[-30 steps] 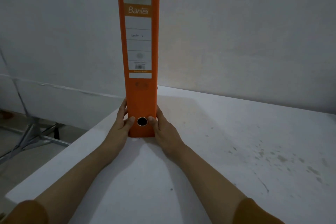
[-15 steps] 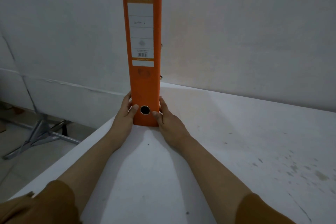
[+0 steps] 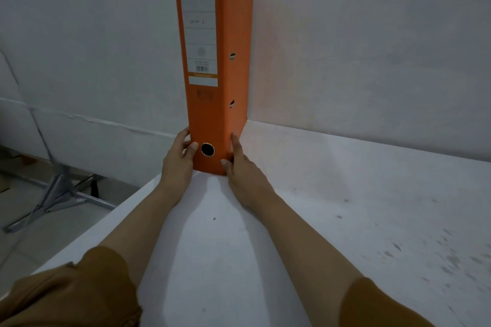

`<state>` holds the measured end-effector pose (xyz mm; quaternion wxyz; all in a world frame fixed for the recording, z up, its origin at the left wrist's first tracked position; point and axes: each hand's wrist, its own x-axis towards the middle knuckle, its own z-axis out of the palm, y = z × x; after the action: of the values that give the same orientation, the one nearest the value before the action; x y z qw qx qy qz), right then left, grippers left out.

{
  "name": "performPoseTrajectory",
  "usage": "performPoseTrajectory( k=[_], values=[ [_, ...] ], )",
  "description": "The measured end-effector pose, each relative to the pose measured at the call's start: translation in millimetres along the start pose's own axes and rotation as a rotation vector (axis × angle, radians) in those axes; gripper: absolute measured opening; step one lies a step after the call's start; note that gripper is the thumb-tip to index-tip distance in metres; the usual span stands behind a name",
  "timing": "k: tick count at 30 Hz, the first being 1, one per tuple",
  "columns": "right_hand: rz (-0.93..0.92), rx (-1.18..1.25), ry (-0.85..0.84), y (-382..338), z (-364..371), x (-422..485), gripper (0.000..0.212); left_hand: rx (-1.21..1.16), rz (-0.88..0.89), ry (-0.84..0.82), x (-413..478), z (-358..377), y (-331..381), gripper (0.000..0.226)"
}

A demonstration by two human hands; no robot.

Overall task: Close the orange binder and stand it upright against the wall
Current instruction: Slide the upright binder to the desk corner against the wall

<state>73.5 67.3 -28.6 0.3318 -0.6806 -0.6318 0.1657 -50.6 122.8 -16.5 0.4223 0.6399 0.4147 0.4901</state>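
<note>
The orange binder [image 3: 210, 103] is closed and stands upright on the white table [image 3: 358, 220], spine with its white label and finger hole facing me. Its far edge meets the white wall [image 3: 358, 42] at the table's back left corner. My left hand [image 3: 179, 160] presses on the binder's left side near the bottom, thumb on the spine beside the hole. Flat against the lower right side lies my right hand [image 3: 240, 167], thumb at the spine's bottom corner. The binder's top is cut off by the frame.
The table's left edge [image 3: 111, 216] runs diagonally just left of my left arm, dropping to the floor. A grey metal stand [image 3: 57, 194] sits on the floor at the left. Dark smudges mark the tabletop at the right.
The binder has slid farther back to the wall and turned slightly, so its right cover now shows. Both hands stayed on its lower sides and moved with it.
</note>
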Motion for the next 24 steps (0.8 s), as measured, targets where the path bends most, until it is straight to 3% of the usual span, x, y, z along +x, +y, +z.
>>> performPoseTrajectory(
  k=[8, 17, 21, 24],
  values=[
    [0.007, -0.021, 0.015, 1.2, 1.7, 9.6, 0.062, 0.081, -0.056, 0.127, 8.4, 8.7, -1.1, 0.041],
    [0.012, -0.08, 0.027, 0.2, 0.9, 5.7, 0.063, 0.153, -0.052, 0.157, 4.2, 10.8, 2.1, 0.041],
    [0.009, -0.199, 0.033, 4.0, -2.8, -3.6, 0.059, 0.294, -0.007, 0.119, -5.5, 13.8, 2.8, 0.041],
    [0.09, -0.328, 0.017, 7.7, -8.3, -13.6, 0.056, 0.58, -0.005, 0.083, -5.5, 11.4, -5.9, 0.041]
  ],
)
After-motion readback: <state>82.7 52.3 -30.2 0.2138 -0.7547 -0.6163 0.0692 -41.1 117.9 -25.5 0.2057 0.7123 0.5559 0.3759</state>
